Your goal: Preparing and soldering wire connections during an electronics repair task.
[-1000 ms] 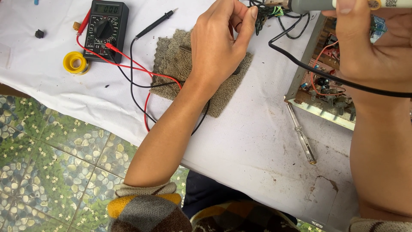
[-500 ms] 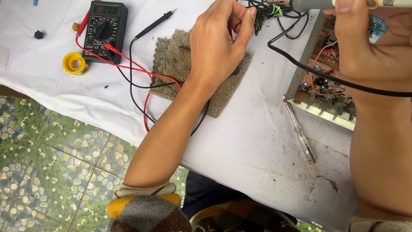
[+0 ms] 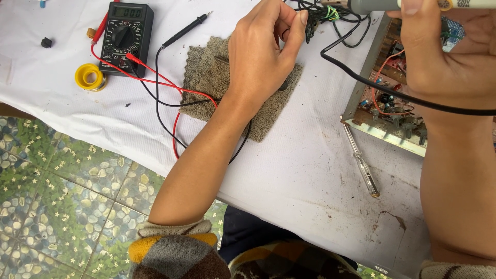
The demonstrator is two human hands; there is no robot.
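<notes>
My left hand [image 3: 263, 51] hovers over a grey cloth pad [image 3: 217, 77], its fingertips pinched on a bundle of thin wires [image 3: 320, 15] at the top edge. My right hand [image 3: 444, 57] grips a soldering iron [image 3: 382, 5], a grey handle lying along the top edge with its tip pointing left at the wire bundle. The iron's black cord [image 3: 372, 85] loops down and runs right across my wrist. Below my right hand sits an open metal chassis with a circuit board [image 3: 387, 108].
A black multimeter [image 3: 125, 36] with red and black leads lies at the top left, a yellow solder reel [image 3: 90, 76] beside it. A clear-handled screwdriver [image 3: 361, 168] lies on the white tablecloth [image 3: 310, 170] near the chassis. Patterned floor tiles show at lower left.
</notes>
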